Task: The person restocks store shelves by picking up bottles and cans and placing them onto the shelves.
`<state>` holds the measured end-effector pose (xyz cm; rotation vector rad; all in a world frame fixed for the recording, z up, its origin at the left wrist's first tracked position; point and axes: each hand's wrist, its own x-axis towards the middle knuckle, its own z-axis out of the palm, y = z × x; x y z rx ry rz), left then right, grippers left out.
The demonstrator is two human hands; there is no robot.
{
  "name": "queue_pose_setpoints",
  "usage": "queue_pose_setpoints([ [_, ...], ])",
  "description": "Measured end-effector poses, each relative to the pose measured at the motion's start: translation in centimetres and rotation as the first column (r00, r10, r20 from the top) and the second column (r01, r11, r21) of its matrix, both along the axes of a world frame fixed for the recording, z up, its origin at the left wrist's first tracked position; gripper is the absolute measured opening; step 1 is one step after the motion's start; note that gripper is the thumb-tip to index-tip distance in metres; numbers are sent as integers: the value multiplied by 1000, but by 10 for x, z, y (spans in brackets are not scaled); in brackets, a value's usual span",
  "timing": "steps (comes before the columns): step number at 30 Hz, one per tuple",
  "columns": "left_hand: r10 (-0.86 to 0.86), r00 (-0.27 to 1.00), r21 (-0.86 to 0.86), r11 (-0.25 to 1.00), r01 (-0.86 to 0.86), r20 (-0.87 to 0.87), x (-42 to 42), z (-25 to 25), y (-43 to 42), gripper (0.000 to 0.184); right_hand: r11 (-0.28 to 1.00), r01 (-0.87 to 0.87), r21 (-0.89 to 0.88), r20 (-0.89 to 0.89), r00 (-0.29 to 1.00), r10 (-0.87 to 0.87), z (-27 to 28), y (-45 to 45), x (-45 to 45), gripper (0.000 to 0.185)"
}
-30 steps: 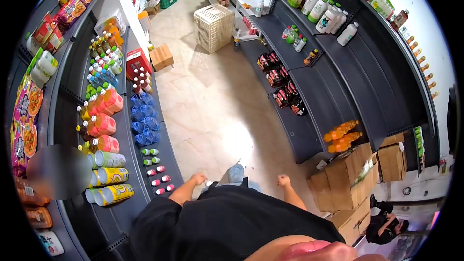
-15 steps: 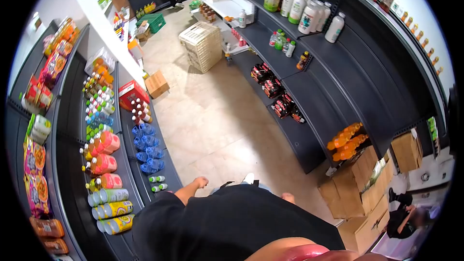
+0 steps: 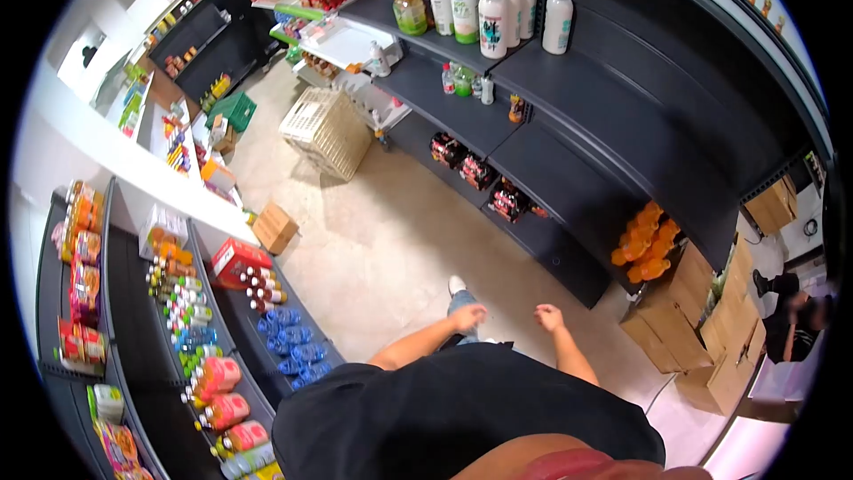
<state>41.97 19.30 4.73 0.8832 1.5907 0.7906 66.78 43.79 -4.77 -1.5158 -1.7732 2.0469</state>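
My left hand (image 3: 467, 316) hangs in front of my body over the floor, its fingers curled, with nothing visible in it. To the right, my right hand (image 3: 549, 316) is also raised above the floor with its fingers bent in; whether they hold anything is too small to tell. Neither hand touches a shelf. Nearest the right hand are orange bottles (image 3: 645, 244) lying on a lower shelf and an open cardboard box (image 3: 668, 324). White bottles (image 3: 494, 20) stand on the upper dark shelf ahead.
Left shelves hold pink-labelled bottles (image 3: 224, 411) and blue bottles (image 3: 293, 345). On the floor ahead stand a cream crate (image 3: 327, 132), a small carton (image 3: 275, 228) and a green crate (image 3: 233, 113). A person (image 3: 791, 324) sits at the far right beyond the boxes.
The view has swung right, so the right shelves fill more of it. Both my hands have swung, and a foot has come forward. The right hand, mostly hidden half a second ago, shows again.
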Motion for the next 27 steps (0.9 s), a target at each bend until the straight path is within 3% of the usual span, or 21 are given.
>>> queue_pose_setpoints([
  [2,-379,913,250,879,406,-150,-1,-46,10,33,919,154,-362,-116,971,-208,100,-31,-46,18],
  [4,-689,680,-4,703,711,-252,-32,-61,42,36,933,77,-351,-71,992,-109,140,-42,-85,20],
  [5,-565,789,-122,824,553,-240,-44,-18,57,39,956,-92,-277,-101,993,66,157,-41,-100,26],
  [6,-486,832,-119,874,472,-266,-65,8,70,39,946,-259,-197,-118,964,239,170,-28,-120,32],
  [8,-266,948,28,961,275,-175,-115,-24,84,32,882,-464,-79,-347,842,412,187,7,-163,30],
  [9,-180,973,-22,984,178,-147,-143,-24,89,31,871,-474,129,-347,801,488,209,30,-189,28],
  [10,-66,989,-13,998,65,-132,-169,-40,85,31,885,-411,219,-344,816,464,254,51,-221,24],
  [11,52,992,-3,999,-52,-118,-200,-57,86,32,917,-281,284,-455,802,387,273,79,-252,20],
  [12,204,976,-82,974,-209,-71,-226,-63,82,34,904,-128,408,-475,816,330,299,106,-280,17],
  [13,248,961,-229,935,-269,-120,-251,-57,79,37,927,21,374,-537,820,198,337,130,-306,19],
  [14,196,965,-302,922,-242,-175,-277,-65,68,40,882,139,449,-556,817,155,365,157,-327,22],
  [15,370,918,-291,871,-397,-144,-291,-62,54,37,836,213,506,-555,822,126,386,187,-343,20],
  [17,310,902,-390,823,-413,-300,-322,-58,29,35,716,329,616,-504,863,37,446,235,-377,24],
  [18,312,892,-411,803,-432,-327,-330,-54,18,34,623,401,671,-580,808,104,443,276,-395,29],
  [20,336,859,-434,756,-490,-385,-342,-48,7,32,417,421,806,-503,858,106,483,332,-423,36],
  [24,581,761,-285,706,-648,-291,-316,-39,-1,29,1,420,908,-417,902,111,530,445,-479,51],
  [26,612,787,-283,743,-606,-78,-286,-39,2,31,-109,405,908,-396,913,97,549,475,-502,55],
  [27,515,852,-316,797,-515,-91,-267,-38,6,34,-180,372,911,-363,928,79,555,485,-512,55],
])
